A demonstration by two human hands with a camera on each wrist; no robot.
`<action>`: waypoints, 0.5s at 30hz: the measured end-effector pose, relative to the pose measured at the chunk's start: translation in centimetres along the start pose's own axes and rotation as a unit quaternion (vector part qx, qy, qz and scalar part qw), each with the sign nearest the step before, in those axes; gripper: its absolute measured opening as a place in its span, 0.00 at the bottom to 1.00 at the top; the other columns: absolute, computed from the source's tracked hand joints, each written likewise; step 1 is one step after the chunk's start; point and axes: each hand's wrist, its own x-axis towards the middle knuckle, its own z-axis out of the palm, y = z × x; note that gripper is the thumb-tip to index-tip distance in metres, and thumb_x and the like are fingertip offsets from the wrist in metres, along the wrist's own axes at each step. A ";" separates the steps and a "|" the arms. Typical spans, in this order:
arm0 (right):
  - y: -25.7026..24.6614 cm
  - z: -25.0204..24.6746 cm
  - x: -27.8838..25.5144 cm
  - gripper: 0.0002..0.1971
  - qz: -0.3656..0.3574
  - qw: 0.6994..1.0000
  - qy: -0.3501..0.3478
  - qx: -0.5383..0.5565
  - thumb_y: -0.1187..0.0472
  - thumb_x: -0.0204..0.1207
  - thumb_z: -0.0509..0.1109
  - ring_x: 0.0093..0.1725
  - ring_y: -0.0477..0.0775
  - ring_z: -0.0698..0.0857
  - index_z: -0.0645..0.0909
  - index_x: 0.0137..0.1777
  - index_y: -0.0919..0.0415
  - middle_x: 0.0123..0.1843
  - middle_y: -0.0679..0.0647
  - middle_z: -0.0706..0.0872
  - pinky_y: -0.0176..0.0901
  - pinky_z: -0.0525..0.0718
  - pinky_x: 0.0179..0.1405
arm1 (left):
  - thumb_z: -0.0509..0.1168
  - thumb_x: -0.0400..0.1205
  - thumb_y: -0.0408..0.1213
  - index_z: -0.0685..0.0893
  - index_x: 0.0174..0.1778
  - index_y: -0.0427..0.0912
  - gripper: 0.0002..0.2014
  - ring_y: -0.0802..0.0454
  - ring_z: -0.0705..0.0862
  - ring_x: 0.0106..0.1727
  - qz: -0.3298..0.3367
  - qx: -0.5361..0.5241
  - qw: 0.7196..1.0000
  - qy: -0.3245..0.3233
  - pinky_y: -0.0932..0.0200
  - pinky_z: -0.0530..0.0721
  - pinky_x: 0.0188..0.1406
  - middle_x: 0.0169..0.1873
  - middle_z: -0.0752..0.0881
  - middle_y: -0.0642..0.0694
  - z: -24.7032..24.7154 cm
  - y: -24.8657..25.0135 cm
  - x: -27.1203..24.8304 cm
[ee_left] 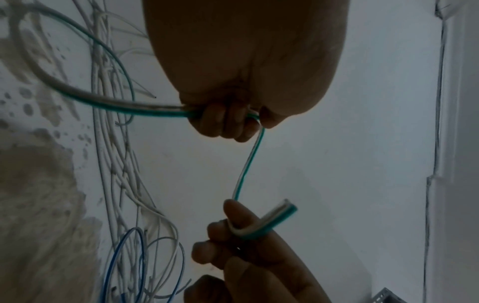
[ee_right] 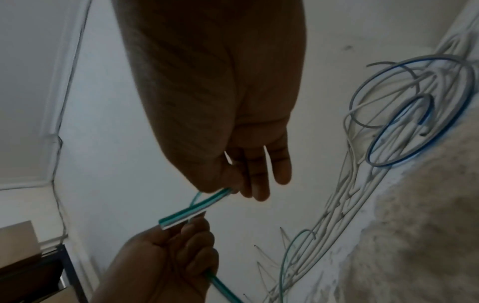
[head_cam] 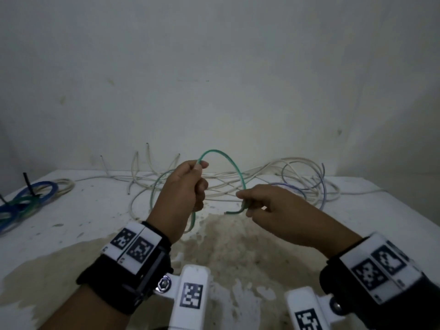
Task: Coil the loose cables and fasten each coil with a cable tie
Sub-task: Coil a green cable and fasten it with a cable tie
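Both hands [head_cam: 183,186] gripping arched green-white cable [head_cam: 220,154]

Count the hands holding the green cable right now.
2. The left hand grips the green cable in a fist; the right hand pinches it near its cut end. Neither grip is hidden.
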 end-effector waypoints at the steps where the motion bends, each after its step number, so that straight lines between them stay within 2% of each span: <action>1: -0.1 0.0 0.0 0.17 -0.009 1.000 0.007 -0.007 0.61 0.77 0.68 0.49 0.39 0.80 0.80 0.66 0.52 0.48 0.39 0.80 0.21 0.74 0.45 | 0.51 0.88 0.32 0.77 0.47 0.39 0.10 0.56 0.62 0.21 -0.013 -0.021 1.000 0.005 0.64 0.60 0.19 0.24 0.71 0.49 -0.1 0.0 0.2; 3: -0.4 0.1 0.1 0.09 -0.028 0.997 0.055 -0.039 0.53 0.75 0.72 0.41 0.42 0.80 0.85 0.52 0.53 0.41 0.47 0.83 0.28 0.74 0.39 | 0.50 0.87 0.28 0.76 0.44 0.38 0.11 0.55 0.65 0.22 -0.024 -0.043 0.999 0.005 0.63 0.64 0.21 0.26 0.73 0.47 -0.1 0.0 0.5; 5: -0.1 0.3 0.4 0.11 -0.038 0.990 0.126 -0.055 0.49 0.76 0.70 0.36 0.45 0.76 0.84 0.38 0.54 0.35 0.52 0.80 0.31 0.69 0.35 | 0.51 0.88 0.30 0.78 0.46 0.39 0.11 0.54 0.68 0.23 -0.018 -0.011 1.000 -0.003 0.62 0.69 0.22 0.26 0.74 0.47 -0.1 0.0 0.7; 6: 0.0 0.4 0.5 0.11 -0.041 0.984 0.163 -0.059 0.49 0.77 0.69 0.37 0.44 0.74 0.84 0.36 0.52 0.36 0.52 0.78 0.31 0.67 0.36 | 0.52 0.88 0.32 0.80 0.48 0.40 0.11 0.54 0.67 0.22 -0.016 0.012 1.000 -0.008 0.62 0.68 0.22 0.25 0.73 0.48 -0.1 0.0 0.7; 8: 0.3 0.6 0.9 0.11 -0.044 0.973 0.220 -0.055 0.53 0.78 0.69 0.43 0.47 0.74 0.87 0.42 0.58 0.42 0.52 0.78 0.28 0.66 0.40 | 0.52 0.89 0.34 0.80 0.51 0.41 0.11 0.56 0.63 0.20 -0.023 0.030 0.999 -0.015 0.64 0.63 0.19 0.21 0.70 0.50 0.0 0.1 0.7; 9: 0.3 0.6 1.0 0.10 -0.038 0.972 0.228 -0.039 0.55 0.78 0.69 0.44 0.48 0.76 0.87 0.45 0.61 0.43 0.52 0.80 0.24 0.67 0.41 | 0.51 0.89 0.33 0.79 0.50 0.40 0.11 0.56 0.61 0.19 -0.031 0.021 0.999 -0.018 0.65 0.60 0.18 0.20 0.69 0.51 0.0 0.1 0.8; 11: 0.0 0.6 1.1 0.09 -0.017 0.975 0.221 0.018 0.59 0.81 0.65 0.42 0.45 0.80 0.85 0.54 0.60 0.42 0.50 0.86 0.18 0.70 0.40 | 0.49 0.87 0.30 0.76 0.47 0.38 0.10 0.56 0.61 0.19 -0.049 -0.014 0.998 -0.022 0.64 0.58 0.19 0.20 0.69 0.50 0.2 0.1 0.7; 13: -0.5 0.8 1.0 0.11 -0.012 0.975 0.214 0.063 0.59 0.83 0.61 0.37 0.44 0.81 0.80 0.62 0.54 0.38 0.50 0.87 0.25 0.74 0.36 | 0.49 0.86 0.29 0.75 0.45 0.38 0.10 0.55 0.65 0.21 -0.049 -0.020 0.998 -0.029 0.63 0.62 0.21 0.23 0.72 0.48 0.4 0.0 0.5; 15: -0.9 1.1 0.8 0.10 -0.012 0.967 0.230 0.104 0.56 0.85 0.57 0.33 0.50 0.80 0.78 0.58 0.54 0.33 0.55 0.84 0.37 0.74 0.32 | 0.50 0.88 0.32 0.78 0.48 0.39 0.11 0.54 0.69 0.23 -0.037 0.013 0.998 -0.039 0.62 0.67 0.23 0.25 0.73 0.48 0.7 -0.2 0.3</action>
